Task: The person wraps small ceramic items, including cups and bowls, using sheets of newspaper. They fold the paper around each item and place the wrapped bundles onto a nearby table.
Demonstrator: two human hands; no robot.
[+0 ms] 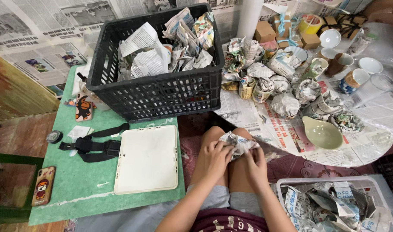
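On my knees rests a small object wrapped in crumpled newspaper. My left hand grips its left side, fingers curled into the paper. My right hand pinches the paper on its right side. What is inside the wrapping is hidden. A black plastic crate with several newspaper-wrapped bundles stands just beyond my knees on the left.
A pale green bowl lies on spread newspaper to the right, among wrapped items, cups and small cardboard boxes. A white basket of paper-wrapped pieces sits at lower right. A white tray, black strap and phone lie on the green mat.
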